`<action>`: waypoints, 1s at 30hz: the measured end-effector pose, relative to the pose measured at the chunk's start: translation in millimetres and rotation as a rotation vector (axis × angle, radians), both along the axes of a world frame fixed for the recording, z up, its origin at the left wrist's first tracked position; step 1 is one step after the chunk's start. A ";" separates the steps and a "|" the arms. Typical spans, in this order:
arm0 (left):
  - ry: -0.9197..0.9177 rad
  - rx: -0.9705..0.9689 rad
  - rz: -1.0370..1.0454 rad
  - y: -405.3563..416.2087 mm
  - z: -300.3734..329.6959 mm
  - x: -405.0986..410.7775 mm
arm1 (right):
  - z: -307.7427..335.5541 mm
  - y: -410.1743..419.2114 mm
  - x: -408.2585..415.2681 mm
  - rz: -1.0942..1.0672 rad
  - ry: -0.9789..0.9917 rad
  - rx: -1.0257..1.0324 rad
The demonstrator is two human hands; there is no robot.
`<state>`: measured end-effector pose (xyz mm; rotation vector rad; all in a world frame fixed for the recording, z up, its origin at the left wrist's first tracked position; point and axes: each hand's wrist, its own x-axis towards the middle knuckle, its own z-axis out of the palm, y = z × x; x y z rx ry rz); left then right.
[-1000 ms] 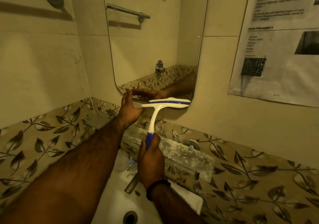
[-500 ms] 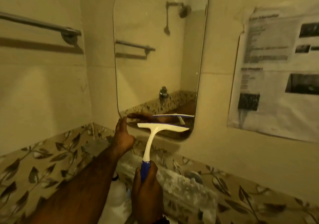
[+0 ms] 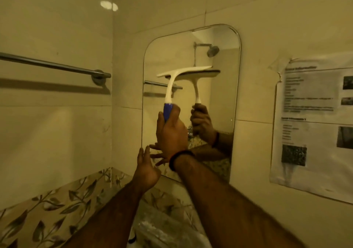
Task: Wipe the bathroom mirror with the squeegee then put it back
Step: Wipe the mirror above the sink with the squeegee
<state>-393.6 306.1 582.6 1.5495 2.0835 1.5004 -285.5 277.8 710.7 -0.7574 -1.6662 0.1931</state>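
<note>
Squeegee (image 3: 172, 87) went from the mirror (image 3: 219, 98) bottom edge to upper half. Right hand (image 3: 172, 131) closed around the blue grip, blade above the fingers. Left hand (image 3: 146, 168) open, empty, at the lower-left edge. Seat blade flat, pull down evenly.

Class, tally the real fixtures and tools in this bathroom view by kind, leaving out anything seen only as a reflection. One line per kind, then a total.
Mirror: 1
Squeegee: 1
Towel bar: 1
Paper notice: 1
Total: 4
</note>
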 end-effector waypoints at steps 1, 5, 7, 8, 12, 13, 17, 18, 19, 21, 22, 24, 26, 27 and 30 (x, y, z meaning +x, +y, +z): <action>-0.026 -0.010 -0.001 1.5 4.6 0.4 | 12.5 5.0 -1.8 -0.004 0.005 0.017; -0.071 0.001 0.024 10.9 21.8 -1.1 | 48.5 22.0 -7.9 -0.007 0.017 0.044; -0.065 0.019 0.030 13.4 25.6 -2.4 | 59.0 28.4 -10.4 -0.026 0.018 0.061; -0.062 0.031 0.030 14.4 26.9 -3.1 | 63.2 31.1 -11.4 -0.028 0.021 0.065; -0.053 0.049 0.019 18.0 29.6 -4.1 | 79.4 37.0 -15.5 -0.003 0.035 0.070; -0.047 0.051 0.015 19.7 29.9 -4.4 | 83.3 37.4 -16.7 0.005 0.042 0.078; -0.035 0.055 0.024 25.9 31.4 -4.2 | 94.5 37.8 -19.6 0.018 0.067 0.105; -0.032 0.055 0.029 27.2 31.3 -4.4 | 96.6 38.1 -19.5 0.022 0.073 0.103; -0.033 0.056 0.029 27.8 31.0 -4.7 | 98.4 38.2 -19.0 0.028 0.076 0.096; -0.044 0.058 0.023 28.7 29.4 -5.9 | 101.6 38.0 -18.0 0.044 0.080 0.076; -0.048 0.061 0.021 29.3 28.4 -6.8 | 102.7 37.9 -17.5 0.050 0.085 0.068; -0.045 0.069 0.019 30.7 26.1 -8.3 | 103.7 37.6 -16.6 0.049 0.090 0.059; -0.051 0.076 0.020 30.9 24.8 -9.4 | 102.4 37.5 -16.3 0.045 0.089 0.058; -0.058 0.077 0.021 29.8 24.3 -9.4 | 100.9 37.7 -16.7 0.049 0.092 0.058; -0.088 0.064 0.017 26.1 21.0 -9.3 | 91.6 38.4 -18.7 0.055 0.104 0.046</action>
